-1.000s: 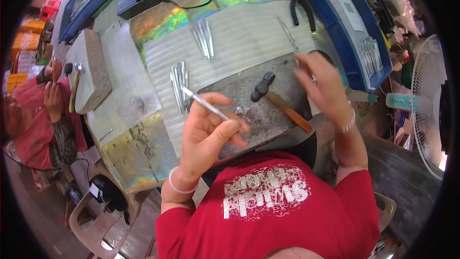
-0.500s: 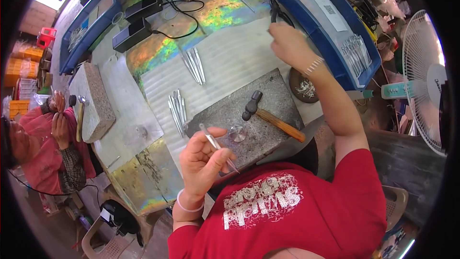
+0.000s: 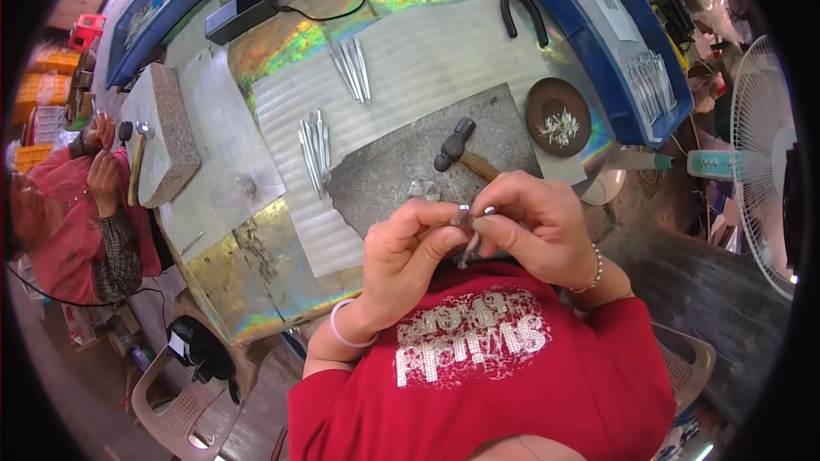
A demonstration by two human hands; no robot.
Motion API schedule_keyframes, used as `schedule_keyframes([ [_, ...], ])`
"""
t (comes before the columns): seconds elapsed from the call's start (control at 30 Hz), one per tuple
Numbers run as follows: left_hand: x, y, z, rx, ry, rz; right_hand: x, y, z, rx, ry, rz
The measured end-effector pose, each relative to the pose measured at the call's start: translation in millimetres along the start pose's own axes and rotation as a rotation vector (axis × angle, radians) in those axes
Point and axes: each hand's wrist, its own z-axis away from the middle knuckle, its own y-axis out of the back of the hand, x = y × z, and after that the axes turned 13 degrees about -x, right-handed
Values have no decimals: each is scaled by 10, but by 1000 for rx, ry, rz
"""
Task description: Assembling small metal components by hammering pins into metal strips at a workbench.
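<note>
Both my hands meet low in front of my chest, just off the near edge of a grey stone slab. My left hand (image 3: 410,248) is closed, pinching a slim silver tool (image 3: 471,249) that looks like tweezers. Thumb and forefinger of my right hand (image 3: 538,230) are pressed together against its side; what they grip is hidden. On the slab (image 3: 376,175) lie a ball-peen hammer (image 3: 454,147), its wooden handle partly behind my right hand, and a small clear round piece (image 3: 424,190). Several slim silver pieces lie in two bundles, one nearer (image 3: 314,149) and one farther (image 3: 350,70).
A brown dish (image 3: 538,96) of small silvery bits and black-handled pliers (image 3: 523,8) lie to the right. Beyond them is a blue tray (image 3: 574,34), and a white fan (image 3: 760,154) stands farther right. A co-worker (image 3: 94,222) sits at left by a stone block (image 3: 162,132).
My right hand has come back from the pliers to meet my left. My left hand has shifted right with the silver tool. The whole view has tilted slightly.
</note>
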Motion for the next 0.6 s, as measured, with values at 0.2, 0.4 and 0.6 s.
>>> schedule_keyframes([
  [0.2,-47,-44,87,30,-6,-43,11,-63,-71,52,248,466],
  [0.4,-34,-23,103,26,47,-143,-12,-130,-58,116,215,437],
  [0.6,28,-14,47,-72,-5,-293,23,-137,-15,119,185,400],
])
